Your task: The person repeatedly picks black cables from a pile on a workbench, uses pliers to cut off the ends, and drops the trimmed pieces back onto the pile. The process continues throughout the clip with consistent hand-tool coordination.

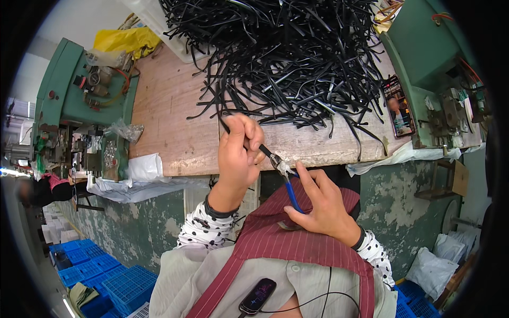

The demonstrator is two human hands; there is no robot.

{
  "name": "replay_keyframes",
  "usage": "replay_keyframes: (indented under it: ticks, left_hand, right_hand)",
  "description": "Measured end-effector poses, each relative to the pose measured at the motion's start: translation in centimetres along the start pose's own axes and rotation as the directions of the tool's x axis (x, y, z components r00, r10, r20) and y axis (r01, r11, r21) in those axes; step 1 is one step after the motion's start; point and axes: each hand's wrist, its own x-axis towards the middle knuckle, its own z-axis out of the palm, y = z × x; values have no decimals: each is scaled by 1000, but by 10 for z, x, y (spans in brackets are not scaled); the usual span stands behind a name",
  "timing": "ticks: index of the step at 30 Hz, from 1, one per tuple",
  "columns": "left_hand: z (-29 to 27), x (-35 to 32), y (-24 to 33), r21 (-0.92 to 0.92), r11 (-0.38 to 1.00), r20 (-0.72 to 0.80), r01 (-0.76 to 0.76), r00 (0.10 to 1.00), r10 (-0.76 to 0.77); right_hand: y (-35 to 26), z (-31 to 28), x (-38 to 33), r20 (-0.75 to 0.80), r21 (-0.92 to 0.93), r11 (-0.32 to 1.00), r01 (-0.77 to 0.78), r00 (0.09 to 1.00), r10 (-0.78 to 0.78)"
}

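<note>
— What's the left hand point(239, 150) got?
— Fingers pinched shut on a thin black strip point(225, 126), held over the near edge of the wooden bench point(169, 114).
— And the right hand point(322, 206)?
— Wrapped tight round blue-handled pliers point(282, 174); their nose meets the strip's end. Behind lies the black strip pile point(291, 58), with a phone point(400, 108) to its right.

Near the centre of the frame you have a thin black plastic strip point(229, 127) pinched in your left hand point(239, 153); it runs slanting from upper left, above your fingers, down to the right. Its lower end meets the metal nose of the blue-handled pliers point(286, 183), which point up and to the left just below the tabletop's front edge. Your right hand point(321, 209) grips their curved blue handles.
</note>
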Motion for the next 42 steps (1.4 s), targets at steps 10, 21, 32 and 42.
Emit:
replay_keyframes:
  ticks: [10, 21, 32, 42]
  left_hand:
    - [-12, 10, 3, -130, 962, 253, 238, 947, -200]
    - [-7, 6, -22, 68, 997, -143, 31, 989, -21]
    - [-4, 131, -65, 965, -199, -123, 170, 966, 227]
    - [-67, 109, -57, 971, 230, -64, -67, 855, 515]
  right_hand:
    - [-5, -21, 4, 34, -184, 977, 105, 994, -101]
    - [12, 11, -4, -89, -251, 968, 23, 995, -47]
    - [18, 12, -11, -172, -229, 972, -59, 985, 20]
    - [26, 8, -17, -175, -232, 970, -75, 984, 34]
